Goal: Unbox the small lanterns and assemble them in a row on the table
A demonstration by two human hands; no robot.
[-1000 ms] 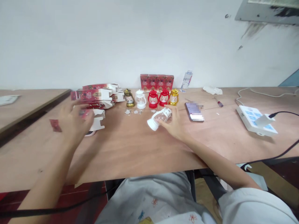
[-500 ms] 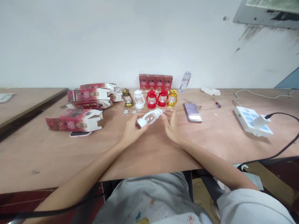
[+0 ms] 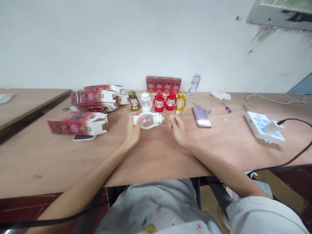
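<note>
A white miniature lantern [image 3: 149,120] with a clear globe lies on its side in the air, its top towards the right. My left hand [image 3: 133,130] is closed round its base. Thin lines stick out past the lantern's top towards my right hand [image 3: 178,129]. The fingers of that hand are pinched together just right of the top, apart from the lantern's body; what they pinch is too small to make out. Behind stand a bronze lantern [image 3: 134,101], another white lantern [image 3: 146,102], two red lanterns [image 3: 159,103] and a gold lantern [image 3: 180,102].
Printed red boxes [image 3: 70,124] lie on the left, one over a phone [image 3: 85,137]. Upright red boxes [image 3: 163,85] and a bottle [image 3: 194,84] stand by the wall. To the right are a phone [image 3: 201,117], a screwdriver [image 3: 228,109], tissue [image 3: 220,95] and a power strip [image 3: 255,125].
The white lantern has turned from slanting to nearly level and shifted slightly left with my left hand. My right hand has drawn away from its top, fingers now curled in.
</note>
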